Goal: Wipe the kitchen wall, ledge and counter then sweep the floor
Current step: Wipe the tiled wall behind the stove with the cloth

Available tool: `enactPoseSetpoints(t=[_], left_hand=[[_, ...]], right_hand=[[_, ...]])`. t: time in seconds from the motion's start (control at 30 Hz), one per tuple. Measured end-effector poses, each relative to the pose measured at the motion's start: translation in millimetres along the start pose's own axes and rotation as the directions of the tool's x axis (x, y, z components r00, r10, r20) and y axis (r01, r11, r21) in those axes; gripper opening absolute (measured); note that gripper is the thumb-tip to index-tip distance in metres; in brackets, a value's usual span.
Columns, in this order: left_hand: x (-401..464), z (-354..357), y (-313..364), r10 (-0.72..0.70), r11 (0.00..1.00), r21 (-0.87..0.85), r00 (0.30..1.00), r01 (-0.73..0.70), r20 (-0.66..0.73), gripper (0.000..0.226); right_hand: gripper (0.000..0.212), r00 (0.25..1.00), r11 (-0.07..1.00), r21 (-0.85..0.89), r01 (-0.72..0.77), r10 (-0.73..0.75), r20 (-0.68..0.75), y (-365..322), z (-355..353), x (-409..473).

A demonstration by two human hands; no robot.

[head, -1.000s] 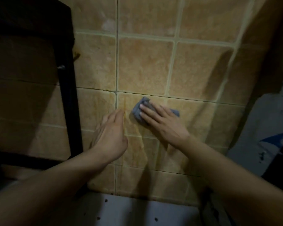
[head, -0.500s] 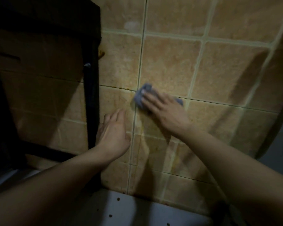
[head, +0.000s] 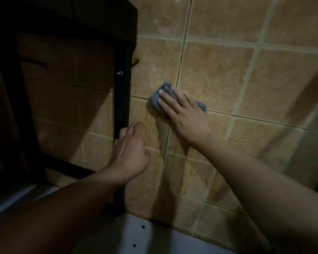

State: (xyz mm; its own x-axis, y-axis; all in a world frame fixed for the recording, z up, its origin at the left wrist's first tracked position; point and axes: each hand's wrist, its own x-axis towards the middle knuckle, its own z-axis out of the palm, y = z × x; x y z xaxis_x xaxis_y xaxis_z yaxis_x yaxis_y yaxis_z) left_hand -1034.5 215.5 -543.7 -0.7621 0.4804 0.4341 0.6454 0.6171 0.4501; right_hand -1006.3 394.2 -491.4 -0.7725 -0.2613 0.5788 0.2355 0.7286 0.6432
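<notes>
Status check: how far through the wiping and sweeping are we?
Nothing looks finished. In hand: the right hand presses a blue-grey cloth on the tan tiled wall; the left hand rests beside it. Left: the speck-dotted white counter. Ledge and floor aren't visible.

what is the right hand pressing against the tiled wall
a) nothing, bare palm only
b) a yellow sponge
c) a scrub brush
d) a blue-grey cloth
d: the right hand lies flat with straight fingers on a blue-grey cloth held against the tiled wall, and the cloth's edges show beyond the fingertips and behind the hand.
</notes>
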Motion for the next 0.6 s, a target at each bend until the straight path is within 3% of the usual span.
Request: enactPoseSetpoints(t=[0.1, 0.23, 0.37, 0.5, 0.6], left_hand=[[5.5, -2.7, -2.5, -0.005, 1.0, 0.0, 1.0, 0.005, -0.016, 0.079], [1.3, -3.5, -10.5, -0.026, 1.0, -0.01, 1.0, 0.026, -0.002, 0.079], [8.0, -10.6, -20.9, -0.02, 1.0, 0.01, 1.0, 0.02, -0.016, 0.075], [13.5, -14.4, -21.6, 0.002, 0.999, 0.043, 0.994, 0.002, -0.11, 0.073], [8.2, -13.0, -22.4, 0.023, 0.999, 0.046, 0.991, -0.017, -0.131, 0.071]], right_hand=[[0.058, 0.999, 0.999, 0.02, -0.044, 0.043, 0.031, -10.2, -0.1, 8.3], [0.054, 0.966, 0.975, 0.062, 0.211, -0.218, 0.138, -45.5, 20.6, -17.7], [0.051, 0.992, 0.991, 0.049, 0.123, -0.125, 0.028, -31.2, 8.5, 5.0], [0.057, 0.995, 0.991, 0.12, -0.06, 0.069, -0.067, -17.2, -14.7, 53.6], [0.059, 0.999, 0.994, 0.106, -0.034, 0.036, -0.018, -37.4, -5.2, 49.8]])
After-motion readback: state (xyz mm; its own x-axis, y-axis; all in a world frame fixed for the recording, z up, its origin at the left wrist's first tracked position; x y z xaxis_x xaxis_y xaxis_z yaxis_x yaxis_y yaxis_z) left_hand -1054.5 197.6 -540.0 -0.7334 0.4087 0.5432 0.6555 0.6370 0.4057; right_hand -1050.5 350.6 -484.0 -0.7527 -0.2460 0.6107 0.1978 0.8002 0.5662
